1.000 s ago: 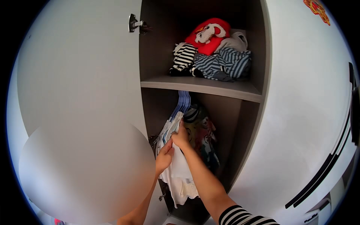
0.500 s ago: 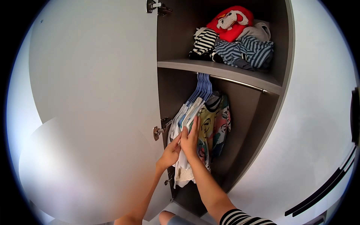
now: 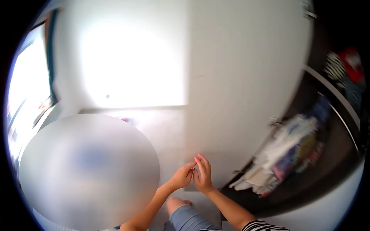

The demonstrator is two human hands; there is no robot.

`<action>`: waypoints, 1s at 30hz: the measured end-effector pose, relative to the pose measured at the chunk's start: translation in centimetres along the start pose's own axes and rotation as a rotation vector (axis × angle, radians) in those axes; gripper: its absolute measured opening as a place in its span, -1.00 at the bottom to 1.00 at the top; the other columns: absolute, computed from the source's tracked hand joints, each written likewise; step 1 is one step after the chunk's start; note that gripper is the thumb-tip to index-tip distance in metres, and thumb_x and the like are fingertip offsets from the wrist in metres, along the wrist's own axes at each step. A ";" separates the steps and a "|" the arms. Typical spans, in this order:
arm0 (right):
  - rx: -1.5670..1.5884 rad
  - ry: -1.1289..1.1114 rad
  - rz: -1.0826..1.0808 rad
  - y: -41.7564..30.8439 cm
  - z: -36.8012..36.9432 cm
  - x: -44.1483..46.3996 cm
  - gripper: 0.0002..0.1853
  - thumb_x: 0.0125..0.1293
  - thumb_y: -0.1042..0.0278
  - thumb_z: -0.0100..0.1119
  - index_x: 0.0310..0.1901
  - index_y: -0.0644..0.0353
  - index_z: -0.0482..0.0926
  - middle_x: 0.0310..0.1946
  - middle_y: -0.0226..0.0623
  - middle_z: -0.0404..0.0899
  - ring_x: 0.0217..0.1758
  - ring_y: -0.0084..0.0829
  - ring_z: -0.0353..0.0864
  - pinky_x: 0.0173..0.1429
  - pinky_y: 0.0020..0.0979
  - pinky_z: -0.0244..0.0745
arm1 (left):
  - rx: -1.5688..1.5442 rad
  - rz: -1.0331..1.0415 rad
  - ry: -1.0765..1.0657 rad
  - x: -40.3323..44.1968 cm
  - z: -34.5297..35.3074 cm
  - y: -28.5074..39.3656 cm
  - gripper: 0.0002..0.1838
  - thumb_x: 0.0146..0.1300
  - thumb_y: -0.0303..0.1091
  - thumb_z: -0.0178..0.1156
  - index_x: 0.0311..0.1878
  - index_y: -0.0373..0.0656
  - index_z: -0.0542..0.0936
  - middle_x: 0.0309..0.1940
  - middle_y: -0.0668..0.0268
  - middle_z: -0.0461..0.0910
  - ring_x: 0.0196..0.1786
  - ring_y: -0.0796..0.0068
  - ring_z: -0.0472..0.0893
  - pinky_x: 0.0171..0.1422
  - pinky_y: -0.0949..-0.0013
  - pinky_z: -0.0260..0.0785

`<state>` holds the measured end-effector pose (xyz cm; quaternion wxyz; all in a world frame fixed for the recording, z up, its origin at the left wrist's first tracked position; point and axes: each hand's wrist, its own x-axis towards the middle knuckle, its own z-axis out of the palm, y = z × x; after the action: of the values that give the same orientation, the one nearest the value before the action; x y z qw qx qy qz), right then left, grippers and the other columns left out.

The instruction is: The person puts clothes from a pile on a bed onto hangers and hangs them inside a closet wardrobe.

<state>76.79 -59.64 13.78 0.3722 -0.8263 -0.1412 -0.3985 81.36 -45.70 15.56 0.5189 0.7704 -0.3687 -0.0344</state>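
Observation:
My left hand [image 3: 182, 177] and my right hand [image 3: 204, 176] are held close together in front of me, below the middle of the view. The fingertips of my left hand meet the fingers of my right. My right fingers are stretched upward with the thumb apart; the left fingers are extended and slightly bent. Nothing shows in either hand. Both are nearest to the pale cabinet door [image 3: 239, 84] behind them. To the right, blurred by motion, white and patterned clothes [image 3: 277, 146] hang on blue hangers [image 3: 320, 107] inside the open wardrobe.
A metal rail [image 3: 343, 121] runs under a shelf [image 3: 332, 82] holding folded striped and red clothes [image 3: 351, 65]. The door's hinge [image 3: 275, 122] joins it to the wardrobe. A bright window [image 3: 32, 73] lies far left. A large blurred oval covers the lower left.
The view has swung left, so the wardrobe is now at the right edge. My hands have left the hanging clothes and come together in front of the door.

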 end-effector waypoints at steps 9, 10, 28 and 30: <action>0.395 -0.946 -0.369 -12.4 19.7 -9.4 -0.27 0.22 0.20 0.34 0.43 0.00 0.33 0.45 -0.08 0.24 0.50 -0.02 0.22 0.43 -0.02 0.22 | 0.711 -0.645 0.797 -31.5 -7.1 -4.1 -0.31 0.18 -0.42 0.27 0.41 -0.20 0.35 0.38 -0.02 0.37 0.42 -0.06 0.35 0.47 0.07 0.22; 0.340 -1.033 -0.388 -13.9 21.6 -11.3 -0.25 0.19 0.16 0.36 0.43 -0.02 0.32 0.47 -0.09 0.21 0.52 0.01 0.19 0.42 0.03 0.22 | 0.781 -0.758 0.796 -35.0 -7.1 -4.1 -0.28 0.16 -0.37 0.31 0.42 -0.19 0.34 0.40 0.00 0.35 0.44 -0.05 0.33 0.48 0.07 0.20; 0.628 -1.761 -0.337 -30.2 17.9 -12.6 -0.72 0.41 0.11 0.18 -0.08 0.15 0.62 -0.32 -0.09 0.65 -0.26 -0.06 0.62 -0.15 -0.11 0.48 | 0.323 -0.718 1.387 -49.9 -9.1 -0.8 -0.35 0.29 -0.12 0.36 0.32 -0.22 0.37 -0.06 0.08 0.59 -0.04 0.32 0.59 0.10 0.32 0.43; 0.781 -1.865 -0.230 -30.9 17.9 -12.4 -0.70 0.39 0.12 0.26 -0.02 0.16 0.61 -0.35 -0.16 0.63 -0.27 -0.17 0.60 -0.17 -0.16 0.47 | -0.085 -0.842 1.050 -49.8 -9.1 0.2 -0.37 0.23 -0.10 0.41 0.25 -0.25 0.45 -0.19 0.14 0.65 -0.19 0.32 0.63 -0.02 0.27 0.48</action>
<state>62.39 -24.73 12.61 0.3170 -0.6101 -0.5739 0.4449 49.12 -8.62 3.50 0.6016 0.7418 0.2659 0.1306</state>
